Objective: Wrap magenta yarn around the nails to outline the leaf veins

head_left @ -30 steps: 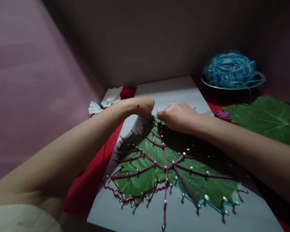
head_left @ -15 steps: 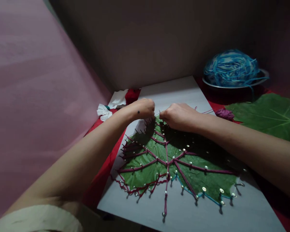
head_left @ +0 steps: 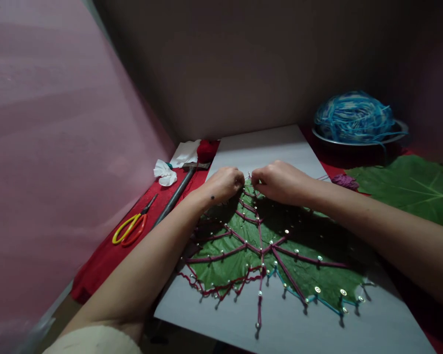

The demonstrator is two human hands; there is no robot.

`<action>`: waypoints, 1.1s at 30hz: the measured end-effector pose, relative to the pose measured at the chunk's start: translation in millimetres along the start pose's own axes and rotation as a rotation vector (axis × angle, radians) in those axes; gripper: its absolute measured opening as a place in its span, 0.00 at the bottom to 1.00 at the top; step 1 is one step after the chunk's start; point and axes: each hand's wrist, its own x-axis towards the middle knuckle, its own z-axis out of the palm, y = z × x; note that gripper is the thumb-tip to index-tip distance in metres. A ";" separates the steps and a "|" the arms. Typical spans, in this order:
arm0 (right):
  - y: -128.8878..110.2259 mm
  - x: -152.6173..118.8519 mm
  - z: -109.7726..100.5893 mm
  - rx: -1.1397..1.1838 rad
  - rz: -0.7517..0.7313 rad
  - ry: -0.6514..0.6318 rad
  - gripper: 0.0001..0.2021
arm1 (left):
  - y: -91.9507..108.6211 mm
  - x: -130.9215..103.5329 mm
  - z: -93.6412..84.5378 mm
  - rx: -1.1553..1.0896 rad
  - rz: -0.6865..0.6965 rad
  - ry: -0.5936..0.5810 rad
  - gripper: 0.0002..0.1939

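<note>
A white board [head_left: 295,322] carries a large green leaf [head_left: 221,273] edged and studded with nails. Purple yarn [head_left: 304,258] runs along the leaf's veins, red yarn lines its lower left edge and teal yarn its lower right edge. At the leaf's top tip, my left hand [head_left: 229,181] is closed, its fingertips pinched on a thin strand of purple yarn. Just right of it, across a nail, my right hand [head_left: 275,182] is also closed on the purple yarn. A strand trails from behind my right wrist to a small purple yarn ball [head_left: 345,182].
Scissors with yellow and orange handles [head_left: 133,228] and a hammer [head_left: 177,194] lie on the red cloth at left, near crumpled white tissue [head_left: 165,173]. Blue yarn [head_left: 354,118] fills a metal bowl at back right. Another green leaf [head_left: 409,184] lies at right.
The view has shifted, bringing the scissors and hammer into sight. My left hand has moved slightly nearer the nail at the leaf's tip, and both hands sit a bit lower in view.
</note>
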 end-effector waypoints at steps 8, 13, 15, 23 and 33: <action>-20.0 3.5 -8.9 -0.032 0.058 -0.119 0.13 | -10.3 -9.3 -1.4 -0.112 0.072 0.018 0.12; -31.2 4.8 -13.9 -0.133 0.120 -0.198 0.12 | -13.6 -11.5 -2.5 -0.141 0.131 0.005 0.13; -32.4 4.0 -13.6 -0.151 0.114 -0.220 0.12 | -14.0 -12.1 -2.3 -0.146 0.142 -0.002 0.13; -40.0 5.5 -4.8 -0.203 0.097 -0.278 0.13 | -14.5 -12.0 -0.6 -0.088 0.146 -0.045 0.17; -42.6 6.0 -5.1 -0.231 0.094 -0.280 0.13 | -16.1 -13.4 3.1 -0.243 0.111 -0.055 0.18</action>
